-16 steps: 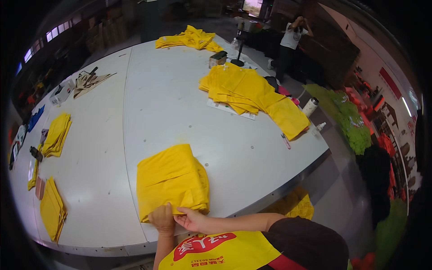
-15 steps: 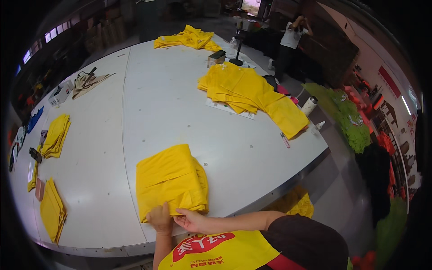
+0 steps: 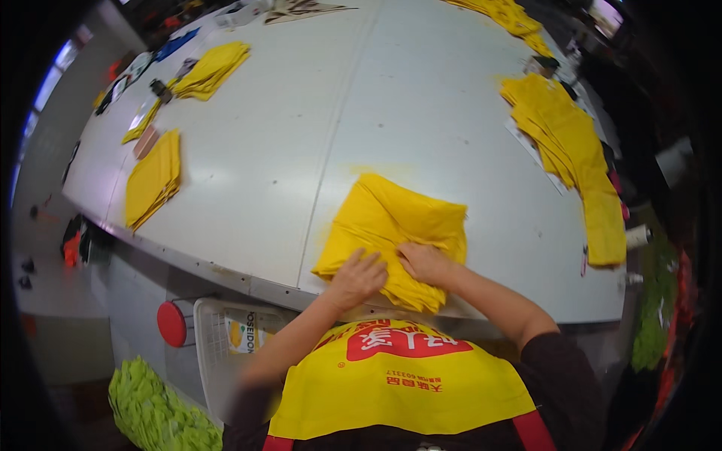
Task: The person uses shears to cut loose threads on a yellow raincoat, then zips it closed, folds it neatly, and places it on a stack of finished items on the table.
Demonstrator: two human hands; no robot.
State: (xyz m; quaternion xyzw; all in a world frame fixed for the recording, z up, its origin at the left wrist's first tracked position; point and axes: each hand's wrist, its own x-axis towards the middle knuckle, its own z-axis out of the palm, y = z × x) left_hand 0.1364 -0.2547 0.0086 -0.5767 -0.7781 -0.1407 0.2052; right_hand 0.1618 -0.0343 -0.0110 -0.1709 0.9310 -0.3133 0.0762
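Note:
In front of me a folded pile of yellow cloth lies at the table's near edge, its near side bunched and creased. My left hand rests on the pile's near left part, fingers spread over the fabric. Curled into the folds near the middle, my right hand grips the yellow cloth; its fingertips are partly hidden in the fabric.
The white table holds yellow stacks at left and far left, and a long yellow pile at right. Below the near edge stand a white basket, a red stool and a green heap.
My view has swung left and down. The cloth's near side has become rumpled; my hands, close together at its edge before, now lie farther apart on top of it.

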